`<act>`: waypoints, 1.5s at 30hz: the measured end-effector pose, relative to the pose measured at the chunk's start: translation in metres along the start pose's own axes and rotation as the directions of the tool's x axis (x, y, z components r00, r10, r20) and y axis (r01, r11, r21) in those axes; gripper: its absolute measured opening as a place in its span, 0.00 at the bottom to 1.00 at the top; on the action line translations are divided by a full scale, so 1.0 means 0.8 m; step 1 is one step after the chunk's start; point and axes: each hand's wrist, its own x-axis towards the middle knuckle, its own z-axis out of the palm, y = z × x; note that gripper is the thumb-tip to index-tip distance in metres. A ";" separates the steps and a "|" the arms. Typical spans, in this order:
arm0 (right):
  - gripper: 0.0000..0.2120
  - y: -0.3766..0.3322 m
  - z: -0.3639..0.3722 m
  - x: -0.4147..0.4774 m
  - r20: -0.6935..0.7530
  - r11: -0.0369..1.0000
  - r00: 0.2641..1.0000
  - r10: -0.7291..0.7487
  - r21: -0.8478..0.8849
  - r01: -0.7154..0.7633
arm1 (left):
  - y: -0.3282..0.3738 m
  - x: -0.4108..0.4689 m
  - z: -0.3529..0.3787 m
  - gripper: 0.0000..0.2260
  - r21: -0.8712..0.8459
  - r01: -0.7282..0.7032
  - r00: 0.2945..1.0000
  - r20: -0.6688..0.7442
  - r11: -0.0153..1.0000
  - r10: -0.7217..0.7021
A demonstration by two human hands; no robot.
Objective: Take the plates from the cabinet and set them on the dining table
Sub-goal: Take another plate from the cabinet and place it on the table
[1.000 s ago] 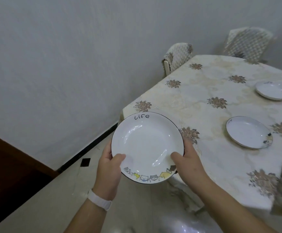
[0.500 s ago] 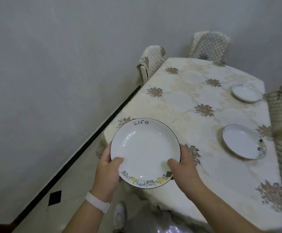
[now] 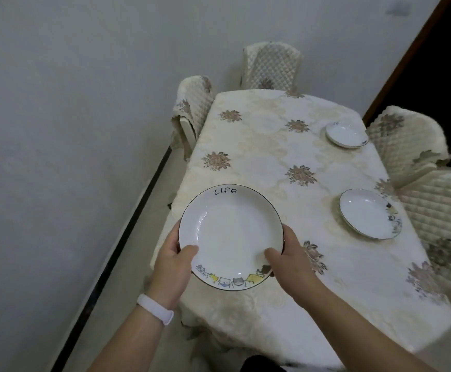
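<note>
Left hand: the left hand (image 3: 171, 267) grips the left rim of a round white ceramic plate with a thin dark edge (image 3: 231, 237), thumb lying on the upper face, remaining fingers hidden beneath; a white wristband (image 3: 155, 308) circles the wrist.
Right hand: the right hand (image 3: 290, 261) clasps the same plate at its lower right rim, thumb pressed on the upper face, other fingers curled under the edge.
Held plate: level, face up, with the handwritten word "Life" at its far rim and a row of small cartoon cats in grey, yellow and blue along its near rim; it sits over the near left corner of the table, and whether it touches the cloth cannot be told.
Dining table: a long table covered by a cream tablecloth with brown flower motifs (image 3: 267, 146).
Near set plate: a second white plate with a decorated edge (image 3: 368, 217) rests flat on the cloth near the right side, well apart from the held plate.
Far set plate: a third white plate (image 3: 346, 135) rests farther along the same right side.
Chairs: quilted cream chair covers stand at the far end (image 3: 272, 66), the far left (image 3: 193, 108) and along the right (image 3: 407, 140).
Surroundings: a pale grey wall (image 3: 71, 116) runs along the left with a dark baseboard (image 3: 117, 251) at the floor.
</note>
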 end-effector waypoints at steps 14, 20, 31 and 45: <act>0.25 0.045 -0.008 0.175 -0.006 0.991 0.991 0.134 -0.011 -0.134 | -0.037 0.174 0.044 0.29 0.111 0.148 0.988 0.028 0.983 -0.151; 0.28 0.075 0.011 0.259 0.081 0.987 0.985 0.151 -0.074 -0.145 | -0.072 0.243 0.039 0.29 0.216 0.222 0.975 -0.034 0.951 -0.220; 0.28 0.118 0.044 0.350 0.112 0.973 0.978 0.175 -0.174 -0.155 | -0.117 0.328 0.037 0.27 0.445 0.237 0.971 -0.075 0.864 -0.228; 0.22 0.140 0.053 0.368 0.061 0.964 0.983 0.173 -0.215 -0.157 | -0.141 0.351 0.032 0.23 0.569 0.238 0.969 -0.082 0.787 -0.234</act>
